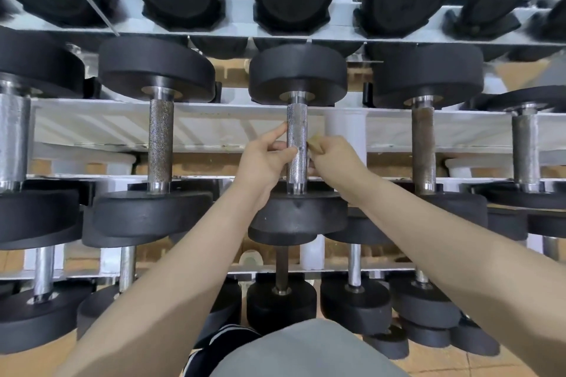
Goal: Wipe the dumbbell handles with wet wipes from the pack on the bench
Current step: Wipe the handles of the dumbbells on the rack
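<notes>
Dumbbell handles lie front to back on a white three-tier rack (196, 128). The middle tier shows five dumbbells, the leftmost cut off by the frame edge; the centre dumbbell (297, 144) has a bright knurled steel handle between two black round heads. The left hand (266, 159) curls its fingers round that handle from the left, thumb raised against the bar. The right hand (332, 156) pinches a small tan, soiled-looking wipe (315, 144) against the handle's right side; most of the wipe is hidden by the fingers.

The handle second from the left (161, 144) looks speckled, and the fourth (423, 147) looks dark and rusty. On the far upper tier, five black head faces can be counted, several cropped; two carry raised digits seen upside down that appear to read "10", while the markings on the others are too blurred to read. The near lower tier holds smaller dumbbells, at least five handles showing, partly hidden behind the forearms. Orange floor (490, 367) shows at lower right.
</notes>
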Tool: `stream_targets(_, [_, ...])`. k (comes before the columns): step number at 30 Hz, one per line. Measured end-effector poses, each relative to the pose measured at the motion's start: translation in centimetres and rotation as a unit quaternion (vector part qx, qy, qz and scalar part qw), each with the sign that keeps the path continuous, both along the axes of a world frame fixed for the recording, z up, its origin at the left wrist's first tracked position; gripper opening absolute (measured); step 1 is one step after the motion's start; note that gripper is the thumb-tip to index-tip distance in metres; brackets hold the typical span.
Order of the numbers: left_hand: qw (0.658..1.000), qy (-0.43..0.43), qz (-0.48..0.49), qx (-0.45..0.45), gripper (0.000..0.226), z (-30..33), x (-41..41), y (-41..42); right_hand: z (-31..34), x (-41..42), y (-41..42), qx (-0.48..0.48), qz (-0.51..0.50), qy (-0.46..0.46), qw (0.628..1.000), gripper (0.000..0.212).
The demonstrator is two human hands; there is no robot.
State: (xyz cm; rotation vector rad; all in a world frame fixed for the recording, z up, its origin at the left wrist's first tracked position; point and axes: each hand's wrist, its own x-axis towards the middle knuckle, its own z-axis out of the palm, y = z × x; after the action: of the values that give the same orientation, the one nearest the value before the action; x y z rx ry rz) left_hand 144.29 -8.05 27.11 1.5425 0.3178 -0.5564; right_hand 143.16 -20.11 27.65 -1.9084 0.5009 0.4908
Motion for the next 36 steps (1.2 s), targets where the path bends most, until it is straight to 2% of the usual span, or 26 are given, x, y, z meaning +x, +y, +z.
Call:
stream_targets(3, [1.0,0.007,0.003,-0.016,0.053,0.1,0.0,0.1,-0.5,0.5,-0.6,0.007,0.012,0.021,1.0,0.014])
stream_targets(5, [1.0,0.009,-0.003,-0.021,0.053,0.2,-0.1,0.1,-0.8,1.8,-0.9,0.024,-0.046,0.015,0.999,0.018])
stream_targets(8, [1.0,0.017,-0.001,-0.023,0.053,0.2,-0.1,0.2,-0.8,4.4,-0.6,0.109,-0.136,0.003,0.985,0.026])
stream_targets(10, [1.0,0.017,0.004,-0.02,0.052,0.1,0.0,0.3,-0.8,5.4,-0.1,0.092,-0.112,-0.026,0.989,0.028])
stream_targets(14, [1.0,0.007,-0.003,0.004,0.053,-0.3,0.1,0.3,-1.2,3.9,-0.4,-0.038,0.0,-0.07,0.997,0.03])
stream_targets(16, [1.0,-0.004,0.002,0.0,0.052,-0.5,0.1,0.3,-1.6,2.4,-0.9,-0.084,0.058,-0.051,0.994,0.029])
stream_targets(19, [1.0,-0.005,0.003,-0.004,0.051,-0.5,0.2,0.4,-1.4,0.5,-1.2,-0.036,0.088,0.016,0.995,0.027])
stream_targets(22, [1.0,0.0,0.0,-0.013,0.051,-0.5,0.2,0.3,-1.0,-0.9,-1.2,-0.052,0.152,0.091,0.983,0.026])
stream_targets(24, [1.0,0.004,0.001,-0.018,0.051,-0.4,0.1,0.2,-0.9,-0.7,-1.6,-0.037,0.133,0.121,0.983,0.026])
stream_targets(26, [1.0,0.005,0.0,-0.017,0.052,-0.4,0.0,0.2,-1.0,0.9,-1.9,-0.03,0.07,0.098,0.992,0.024])
stream_targets(29, [1.0,0.005,0.0,-0.009,0.051,-0.3,0.1,0.3,-0.4,3.6,-1.2,-0.009,-0.024,0.013,1.0,0.022])
stream_targets(32, [1.0,-0.002,-0.002,-0.01,0.051,-0.4,0.2,0.3,-0.1,4.1,0.2,0.0,-0.019,-0.05,0.999,0.028])
stream_targets(36, [1.0,-0.005,0.001,-0.003,0.051,-0.3,0.2,0.1,-1.1,1.4,-0.7,-0.01,0.016,-0.036,0.999,0.03])
